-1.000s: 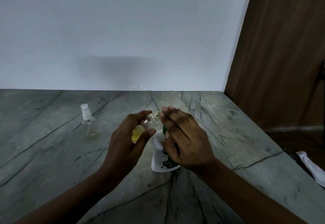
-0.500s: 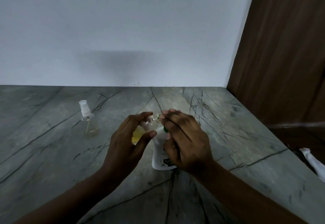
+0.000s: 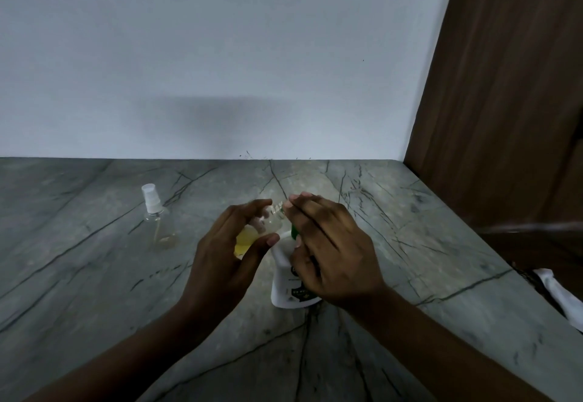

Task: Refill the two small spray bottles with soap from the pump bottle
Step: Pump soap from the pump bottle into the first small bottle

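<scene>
Found the left hand (image 3: 227, 262) raised just above the table (image 3: 94, 275), its grip closed round a small bottle (image 3: 249, 237): thumb across the near side, fingers wrapped over the far side. Found that small bottle uncapped and tilted, open neck up and to the right, clear in the upper part, yellow liquid in the lower part. Found the right hand (image 3: 331, 253) on top of the pump bottle (image 3: 284, 285), grip partly closed: thumb and lower fingers curled in against the green collar and white shoulder, upper fingers laid nearly straight over the pump head, fingertips at the neck of the small bottle. Could not see the pump spout, hidden beneath those fingers. Found the pump bottle upright at the centre of the table, white with a dark label, just right of the left hand. Recorded a spray bottle (image 3: 157, 221) upright at the left, well apart from both hands, white sprayer fitted, a shallow pale layer at its base. Recorded a white wall (image 3: 220, 54) behind, a brown wooden panel (image 3: 504, 86) at the right, and a white cloth (image 3: 558, 294) past the table's right edge.
</scene>
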Motion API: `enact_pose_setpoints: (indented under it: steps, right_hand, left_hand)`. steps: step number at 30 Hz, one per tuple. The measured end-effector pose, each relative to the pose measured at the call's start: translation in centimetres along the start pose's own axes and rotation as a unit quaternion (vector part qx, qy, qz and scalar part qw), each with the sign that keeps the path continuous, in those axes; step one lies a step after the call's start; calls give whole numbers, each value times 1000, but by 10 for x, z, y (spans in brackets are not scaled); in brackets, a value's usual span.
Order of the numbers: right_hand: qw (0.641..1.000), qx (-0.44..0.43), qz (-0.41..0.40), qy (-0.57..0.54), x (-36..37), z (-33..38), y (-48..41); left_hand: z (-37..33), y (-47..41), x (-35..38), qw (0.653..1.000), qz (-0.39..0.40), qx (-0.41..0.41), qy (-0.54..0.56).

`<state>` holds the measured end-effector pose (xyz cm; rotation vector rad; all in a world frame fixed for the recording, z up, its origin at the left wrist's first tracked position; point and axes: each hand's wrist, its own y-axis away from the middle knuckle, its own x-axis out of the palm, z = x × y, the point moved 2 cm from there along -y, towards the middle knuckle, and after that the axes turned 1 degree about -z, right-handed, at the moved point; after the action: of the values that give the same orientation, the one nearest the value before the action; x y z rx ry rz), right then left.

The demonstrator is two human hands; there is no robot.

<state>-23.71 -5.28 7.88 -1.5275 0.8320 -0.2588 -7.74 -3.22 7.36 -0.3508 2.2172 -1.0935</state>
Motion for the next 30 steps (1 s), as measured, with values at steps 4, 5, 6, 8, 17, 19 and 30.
enact_pose_setpoints:
  steps: [4, 5, 6, 8, 17, 19, 30]
  right_hand:
    - [1000, -13, 9, 18, 0, 2, -1]
    - [999, -15, 15, 25, 1, 2, -1]
    - [999, -17, 23, 29, 1, 3, 0]
    - [999, -15, 34, 28, 3, 2, 1]
    - [1000, -5, 19, 8, 8, 6, 12]
    - [1000, 3, 18, 1, 9, 6, 15]
    - [999, 14, 30, 9, 4, 2, 3]
  left_hand:
    - [1, 1, -1, 1000, 2, 4, -5]
    - [1, 0, -1, 1000, 1, 6, -7]
    - [2, 0, -1, 1000, 1, 8, -9]
    - [2, 0, -1, 1000, 2, 10, -13]
    - [6, 5, 3, 1000, 14, -1, -28]
    - [7, 7, 4, 1000, 17, -3, -25]
    - [5, 1, 1, 1000, 5, 11, -23]
